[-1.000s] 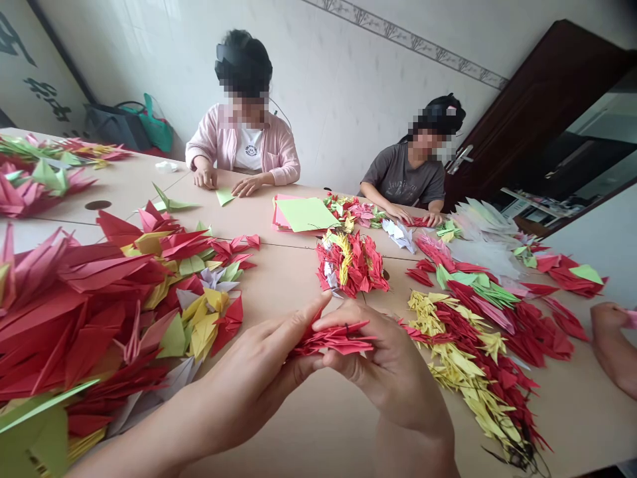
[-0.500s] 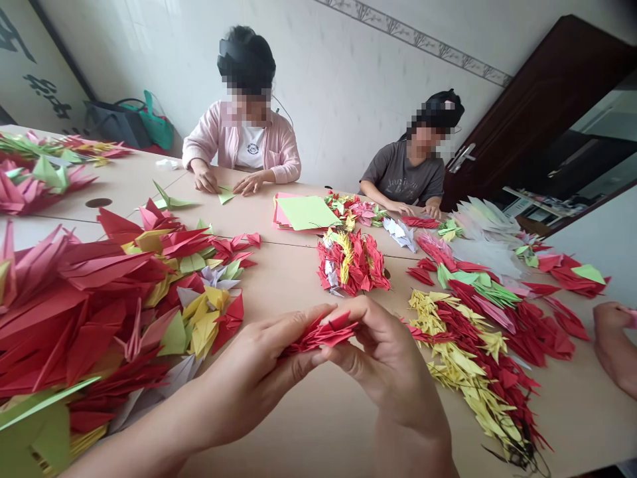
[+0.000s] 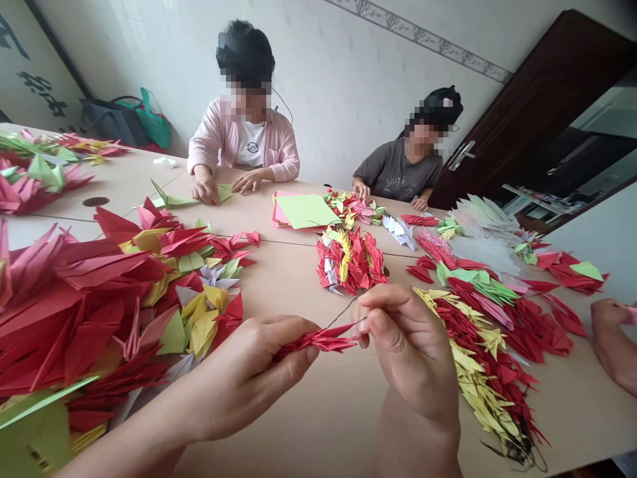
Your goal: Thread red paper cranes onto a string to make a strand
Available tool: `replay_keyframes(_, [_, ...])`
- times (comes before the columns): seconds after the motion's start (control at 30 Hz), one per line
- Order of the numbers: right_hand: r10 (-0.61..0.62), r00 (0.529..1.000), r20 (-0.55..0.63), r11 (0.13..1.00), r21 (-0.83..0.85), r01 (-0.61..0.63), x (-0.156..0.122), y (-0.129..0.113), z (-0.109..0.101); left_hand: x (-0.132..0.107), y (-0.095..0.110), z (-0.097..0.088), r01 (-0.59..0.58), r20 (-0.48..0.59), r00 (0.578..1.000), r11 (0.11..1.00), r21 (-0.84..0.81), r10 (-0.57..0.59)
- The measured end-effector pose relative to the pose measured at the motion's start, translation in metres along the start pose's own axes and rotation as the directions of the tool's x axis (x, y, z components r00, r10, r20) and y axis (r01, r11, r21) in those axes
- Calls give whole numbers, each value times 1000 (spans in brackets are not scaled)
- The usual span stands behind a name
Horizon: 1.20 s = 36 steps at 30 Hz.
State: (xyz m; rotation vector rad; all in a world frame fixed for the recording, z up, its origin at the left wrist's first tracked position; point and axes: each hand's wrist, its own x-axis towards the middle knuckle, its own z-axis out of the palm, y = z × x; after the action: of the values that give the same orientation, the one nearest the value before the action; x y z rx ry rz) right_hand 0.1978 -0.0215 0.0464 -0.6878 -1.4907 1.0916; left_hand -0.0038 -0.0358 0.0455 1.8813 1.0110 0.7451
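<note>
Compared with half a second ago, the right hand [image 3: 408,352] is found shifted off the top of the stack of red paper cranes [image 3: 318,340] to its right tip, and a thin dark thread [image 3: 343,311] is now seen arching up out of the stack.

The stack is held level above the table [image 3: 308,418], between the two hands. Its left end is gripped by the left hand [image 3: 259,372], with the thumb laid on top and the fingers closed beneath. The right thumb and forefinger are pinched tight at the stack's right tip, where the thread's end is taken; the remaining fingers are curled in.

Just beyond the fingertips a cluster of strung cranes [image 3: 351,262] is laid. To the right of the right hand, strings of yellow and red cranes [image 3: 478,345] are spread. Left of the left hand a pile of large cranes [image 3: 99,299] is heaped. Further off, a stack of pink and green sheets [image 3: 303,214] is placed. Two people, one in a pink jacket [image 3: 243,143] and one in a grey shirt [image 3: 403,172], are seated at the far edge, and another person's hand [image 3: 612,338] is rested at the right edge.
</note>
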Motion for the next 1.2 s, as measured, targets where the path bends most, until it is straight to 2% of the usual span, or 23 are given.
replay_keyframes(0.1, [-71, 996, -60, 997, -7, 71, 2, 2, 2, 1, -1, 1, 26, 19, 999, 1000, -15, -25])
replay_keyframes(0.2, [-121, 983, -139, 992, -52, 115, 4, 4, 2, 1, -3, -1, 148, 56, 988, 980, -131, -142])
replay_keyframes(0.27, [-109, 973, -206, 987, -135, 83, 4, 5, 0, 1, -4, -3, 212, 88, 977, 949, -235, -196])
replay_keyframes(0.33, [-86, 966, -242, 967, -253, 23, 5, 4, -3, 0, -4, -5, 228, 106, 973, 915, -333, -204])
replay_keyframes(0.4, [-65, 978, -198, 937, -348, -8, 6, 2, -6, 0, -3, -6, 221, 107, 975, 888, -404, -194])
replay_keyframes(0.5, [12, 1000, -12, 925, -379, -15, 8, -2, -5, 0, -1, -6, 207, 103, 978, 886, -416, -180])
replay_keyframes(0.57, [69, 991, 111, 931, -364, -24, 8, -3, 1, -1, -2, -5, 186, 101, 982, 903, -386, -159])
replay_keyframes(0.63, [86, 981, 175, 938, -347, -20, 8, -3, 8, -1, -4, -4, 155, 104, 987, 916, -369, -125])
replay_keyframes(0.77, [69, 983, 172, 957, -291, -16, 8, 0, 19, 0, -10, -2, 79, 67, 996, 884, -461, -54])
replay_keyframes(0.83, [74, 984, 163, 963, -268, -28, 8, 2, 21, 1, -11, 0, 61, 24, 998, 850, -523, -57])
replay_keyframes(1.0, [74, 988, 134, 961, -276, -34, 8, 4, 21, 0, -4, 5, 127, -10, 988, 834, -537, -157])
replay_keyframes(1.13, [96, 984, 151, 959, -278, -51, 5, 4, 22, 0, 2, 10, 159, -134, 953, 825, -542, -271])
replay_keyframes(1.2, [108, 981, 161, 961, -268, -62, 4, 3, 24, 1, 3, 11, 163, -156, 945, 827, -538, -288])
